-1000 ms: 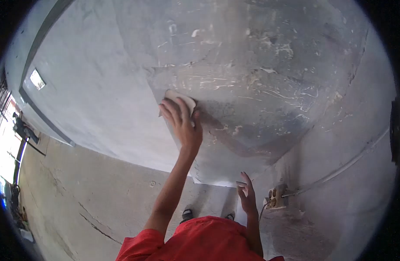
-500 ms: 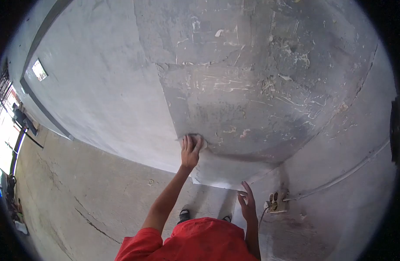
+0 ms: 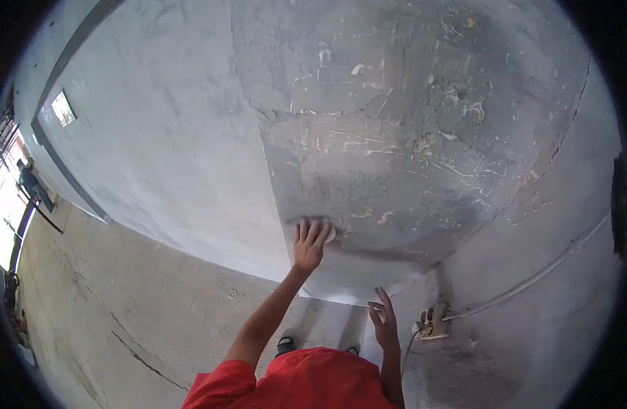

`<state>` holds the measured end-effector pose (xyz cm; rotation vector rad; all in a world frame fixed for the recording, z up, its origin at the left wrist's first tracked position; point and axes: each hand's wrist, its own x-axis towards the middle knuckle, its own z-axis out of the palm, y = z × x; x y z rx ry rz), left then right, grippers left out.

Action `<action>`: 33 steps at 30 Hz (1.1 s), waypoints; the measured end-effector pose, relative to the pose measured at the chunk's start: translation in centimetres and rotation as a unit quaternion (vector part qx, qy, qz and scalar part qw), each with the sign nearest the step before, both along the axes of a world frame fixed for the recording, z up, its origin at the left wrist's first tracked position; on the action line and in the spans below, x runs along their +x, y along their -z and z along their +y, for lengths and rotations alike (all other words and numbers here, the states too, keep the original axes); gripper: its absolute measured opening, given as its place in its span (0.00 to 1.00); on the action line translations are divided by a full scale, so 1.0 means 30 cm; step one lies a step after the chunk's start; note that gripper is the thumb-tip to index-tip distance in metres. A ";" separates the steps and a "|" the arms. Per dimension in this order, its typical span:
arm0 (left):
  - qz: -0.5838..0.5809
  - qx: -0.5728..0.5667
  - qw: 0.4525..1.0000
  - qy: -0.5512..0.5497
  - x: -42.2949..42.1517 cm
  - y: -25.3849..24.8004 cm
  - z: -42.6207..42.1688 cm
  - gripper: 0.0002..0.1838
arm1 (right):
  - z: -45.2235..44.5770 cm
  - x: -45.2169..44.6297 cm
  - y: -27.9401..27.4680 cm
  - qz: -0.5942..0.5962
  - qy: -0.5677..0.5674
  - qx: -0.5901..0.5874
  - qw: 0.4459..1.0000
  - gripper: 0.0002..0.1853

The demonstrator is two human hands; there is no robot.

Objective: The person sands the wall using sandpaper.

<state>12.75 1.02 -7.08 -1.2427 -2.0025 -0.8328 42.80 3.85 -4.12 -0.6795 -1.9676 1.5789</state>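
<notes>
Left hand (image 3: 309,248) curved over pale pad (image 3: 330,234), holding it against wall (image 3: 395,163). Right hand (image 3: 385,324) loosely spread; socket box (image 3: 434,327) to its right.

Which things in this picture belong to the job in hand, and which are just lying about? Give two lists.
Seem part of the job:
left hand
pale pad beneath it
rough grey wall patch

Apparently just there:
socket box
pale conduit on the side wall
</notes>
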 end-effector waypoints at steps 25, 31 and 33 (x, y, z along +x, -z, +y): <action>-0.087 0.048 0.995 -0.003 -0.006 0.028 -0.019 0.25 | 0.026 -0.022 -0.055 -0.004 0.011 -0.013 1.000 0.30; -0.029 0.136 0.990 -0.006 0.003 -0.434 0.048 0.23 | 0.003 0.024 -0.005 -0.052 0.024 -0.044 0.997 0.30; -0.004 0.154 0.988 -0.014 -0.059 -0.548 0.061 0.24 | 0.016 0.006 -0.029 -0.047 0.014 -0.038 0.998 0.30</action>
